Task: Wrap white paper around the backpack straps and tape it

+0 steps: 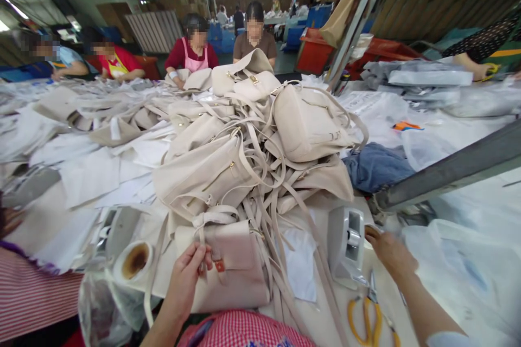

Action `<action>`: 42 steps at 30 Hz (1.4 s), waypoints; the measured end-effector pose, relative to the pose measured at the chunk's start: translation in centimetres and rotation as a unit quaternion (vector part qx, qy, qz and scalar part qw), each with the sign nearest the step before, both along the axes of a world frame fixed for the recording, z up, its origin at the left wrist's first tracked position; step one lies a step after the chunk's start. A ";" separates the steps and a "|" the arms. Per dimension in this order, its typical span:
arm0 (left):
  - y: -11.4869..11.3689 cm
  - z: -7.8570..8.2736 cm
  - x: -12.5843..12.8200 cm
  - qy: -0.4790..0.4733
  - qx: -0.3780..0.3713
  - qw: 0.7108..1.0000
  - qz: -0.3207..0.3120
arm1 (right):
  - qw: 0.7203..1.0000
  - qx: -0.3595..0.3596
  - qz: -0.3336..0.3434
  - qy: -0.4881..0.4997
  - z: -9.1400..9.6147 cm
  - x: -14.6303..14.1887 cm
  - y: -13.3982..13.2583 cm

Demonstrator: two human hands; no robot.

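Observation:
A beige handbag (240, 287) with a flap lies in front of me, its orange-red tag (220, 265) near the front clasp. My left hand (189, 265) is at the flap with thumb and fingers pinched together; whatever is between them is too small to make out. On the right, my right hand (393, 252) reaches beside a grey tape dispenser (340, 249). Its fingers curl at a brown-cored tape roll (371, 232), the fingertips partly hidden. Yellow-handled scissors (366, 317) lie below the dispenser.
Beige bags (207, 173) with tangled straps are heaped ahead. White sheets (91, 173) cover the left side. Another tape roll (136, 261) stands left of the handbag. A metal post (448, 168) slants across the right. Co-workers (195, 51) sit across the table; another person's arm (468, 65) reaches in at right.

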State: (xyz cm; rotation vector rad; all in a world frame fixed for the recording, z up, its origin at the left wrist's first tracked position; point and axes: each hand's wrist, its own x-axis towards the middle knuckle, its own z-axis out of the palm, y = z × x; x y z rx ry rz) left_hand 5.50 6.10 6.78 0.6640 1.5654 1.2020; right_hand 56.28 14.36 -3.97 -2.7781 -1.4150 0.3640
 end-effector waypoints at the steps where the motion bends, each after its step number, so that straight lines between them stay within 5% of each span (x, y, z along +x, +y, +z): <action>1: 0.0 0.1 0.0 -0.005 0.000 1.000 -0.001 | 1.000 -0.022 0.006 0.003 0.7 -0.1 0.3; 4: 0.0 0.4 -0.2 -0.020 0.003 1.000 -0.008 | 0.999 -0.031 0.023 -0.016 3.2 -1.4 -0.4; 8: 0.0 0.7 -0.2 -0.062 0.003 0.998 -0.008 | 0.987 0.102 0.101 -0.066 5.0 -6.4 -3.6; 12: -0.1 0.7 -0.3 -0.108 0.002 0.994 -0.001 | 0.968 0.068 0.238 0.045 3.2 -13.5 -4.6; 15: -0.3 0.8 -0.6 -0.123 -0.005 0.992 -0.028 | 0.971 0.020 0.233 0.053 1.3 -16.8 -3.4; 20: -0.7 0.9 -1.4 -0.146 0.003 0.988 -0.045 | 0.978 0.012 0.196 0.069 0.3 -16.9 -2.1; 27: -1.0 0.9 -1.7 -0.203 0.011 0.978 -0.042 | 0.953 0.114 0.220 0.177 2.4 -15.0 -2.3; 30: -1.2 0.9 -1.8 -0.209 0.005 0.975 -0.074 | 0.908 0.169 0.151 0.352 4.7 -15.7 -2.8; 34: -1.4 1.5 -2.0 -0.213 0.008 0.973 -0.089 | 0.776 0.178 0.036 0.604 9.1 -18.0 -4.1; 38: -1.5 2.4 -2.2 -0.225 0.010 0.972 -0.074 | 0.725 0.147 0.022 0.673 12.3 -21.1 -5.1; 42: -1.7 3.4 -2.5 -0.259 0.001 0.963 -0.079 | 0.689 0.040 0.059 0.721 13.7 -25.5 -5.8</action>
